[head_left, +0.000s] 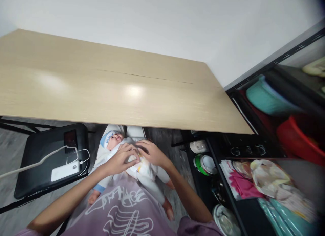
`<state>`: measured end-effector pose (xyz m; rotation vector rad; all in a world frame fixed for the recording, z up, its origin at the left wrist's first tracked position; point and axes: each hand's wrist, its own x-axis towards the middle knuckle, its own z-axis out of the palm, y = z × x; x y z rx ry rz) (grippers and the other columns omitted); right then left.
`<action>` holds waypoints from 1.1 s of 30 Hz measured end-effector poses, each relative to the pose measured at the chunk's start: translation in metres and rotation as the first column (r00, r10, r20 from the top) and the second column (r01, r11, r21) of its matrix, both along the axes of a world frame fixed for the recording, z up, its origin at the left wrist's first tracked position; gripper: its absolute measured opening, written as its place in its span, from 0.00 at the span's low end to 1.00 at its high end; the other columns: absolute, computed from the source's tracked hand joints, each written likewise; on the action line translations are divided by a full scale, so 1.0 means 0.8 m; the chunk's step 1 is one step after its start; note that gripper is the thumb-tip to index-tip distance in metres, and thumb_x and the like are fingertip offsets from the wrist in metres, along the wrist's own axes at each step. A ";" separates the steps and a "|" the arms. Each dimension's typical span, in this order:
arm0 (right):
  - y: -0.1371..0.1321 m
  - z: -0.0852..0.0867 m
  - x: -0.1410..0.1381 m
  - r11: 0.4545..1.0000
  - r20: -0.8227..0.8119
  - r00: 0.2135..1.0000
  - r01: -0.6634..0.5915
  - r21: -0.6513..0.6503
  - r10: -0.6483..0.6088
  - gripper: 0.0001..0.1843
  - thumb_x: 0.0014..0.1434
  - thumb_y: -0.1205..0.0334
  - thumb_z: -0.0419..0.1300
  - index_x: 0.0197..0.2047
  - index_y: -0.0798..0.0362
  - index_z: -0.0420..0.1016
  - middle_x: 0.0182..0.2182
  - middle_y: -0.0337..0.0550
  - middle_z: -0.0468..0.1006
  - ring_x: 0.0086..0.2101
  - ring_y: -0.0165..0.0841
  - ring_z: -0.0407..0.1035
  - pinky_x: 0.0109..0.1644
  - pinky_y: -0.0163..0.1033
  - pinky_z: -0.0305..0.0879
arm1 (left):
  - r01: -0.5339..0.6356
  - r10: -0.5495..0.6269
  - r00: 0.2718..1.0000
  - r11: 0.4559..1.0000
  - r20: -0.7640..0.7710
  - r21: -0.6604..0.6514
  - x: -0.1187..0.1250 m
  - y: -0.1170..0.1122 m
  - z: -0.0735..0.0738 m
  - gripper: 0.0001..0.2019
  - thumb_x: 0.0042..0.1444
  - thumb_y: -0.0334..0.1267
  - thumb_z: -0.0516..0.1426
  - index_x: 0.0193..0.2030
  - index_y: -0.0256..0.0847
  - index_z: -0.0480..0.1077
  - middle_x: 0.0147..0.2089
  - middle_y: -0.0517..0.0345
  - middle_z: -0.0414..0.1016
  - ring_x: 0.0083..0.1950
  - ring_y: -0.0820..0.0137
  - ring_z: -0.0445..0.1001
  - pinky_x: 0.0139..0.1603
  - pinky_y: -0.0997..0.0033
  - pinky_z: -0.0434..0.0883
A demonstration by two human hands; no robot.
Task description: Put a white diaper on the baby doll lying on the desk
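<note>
A baby doll [115,141] in a white outfit and a blue and white cap lies on my lap, head toward the table. My left hand [124,156] rests on the doll's chest with its fingers curled, pinching the white clothing. My right hand [152,153] lies on the doll's belly, fingers bent and pressed on the clothing next to the left hand. The doll's bare feet [169,212] point toward me. Part of the doll's body is hidden under my hands.
A long light wooden table [106,90] spans the view above my lap. A black chair [38,168] at the left carries a white power bank [64,171] with a cable. A black shelf unit [254,181] at the right holds cloths, bags and bowls.
</note>
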<state>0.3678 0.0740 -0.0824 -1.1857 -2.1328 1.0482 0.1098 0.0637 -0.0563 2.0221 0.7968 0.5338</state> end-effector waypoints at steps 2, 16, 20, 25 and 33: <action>-0.001 0.004 -0.010 0.997 0.020 0.998 -0.056 0.051 0.055 0.15 0.82 0.61 0.58 0.62 0.48 0.85 0.58 0.49 0.87 0.58 0.40 0.80 0.68 0.47 0.74 | 0.009 -0.009 1.000 0.999 0.004 -0.051 -0.014 -0.009 0.017 0.13 0.82 0.50 0.59 0.54 0.46 0.80 0.58 0.52 0.82 0.62 0.58 0.75 0.70 0.53 0.64; -0.099 0.052 0.082 0.884 0.378 0.925 0.206 -0.420 -0.037 0.24 0.80 0.53 0.56 0.36 0.52 0.85 0.26 0.41 0.84 0.29 0.35 0.76 0.39 0.38 0.58 | 0.278 -0.298 0.950 0.944 -0.098 -0.177 0.023 0.005 0.028 0.16 0.84 0.52 0.53 0.58 0.47 0.76 0.39 0.59 0.86 0.48 0.59 0.79 0.68 0.55 0.67; -0.119 0.014 0.063 0.901 0.519 0.848 0.305 -0.309 -0.109 0.17 0.74 0.55 0.64 0.34 0.51 0.87 0.33 0.47 0.89 0.33 0.37 0.77 0.38 0.40 0.53 | 0.359 -0.337 0.901 0.933 -0.272 0.033 0.135 0.051 -0.015 0.18 0.70 0.43 0.68 0.63 0.42 0.76 0.61 0.46 0.86 0.65 0.53 0.80 0.70 0.56 0.70; -0.162 -0.014 0.068 0.821 0.371 0.881 0.430 -0.375 -0.293 0.23 0.73 0.46 0.62 0.31 0.50 0.86 0.31 0.46 0.88 0.34 0.41 0.79 0.37 0.41 0.57 | 0.421 -0.380 0.766 0.906 -0.519 -0.041 0.176 0.059 -0.052 0.24 0.45 0.49 0.81 0.43 0.41 0.81 0.41 0.47 0.88 0.50 0.44 0.87 0.58 0.51 0.77; -0.175 -0.065 0.078 0.824 0.269 0.868 0.486 -0.293 -0.416 0.10 0.63 0.49 0.70 0.33 0.43 0.81 0.33 0.46 0.86 0.37 0.48 0.82 0.41 0.50 0.75 | 0.216 -0.163 0.911 0.971 -0.379 0.102 0.125 0.042 -0.018 0.20 0.71 0.51 0.69 0.59 0.38 0.78 0.57 0.42 0.86 0.61 0.45 0.84 0.65 0.46 0.73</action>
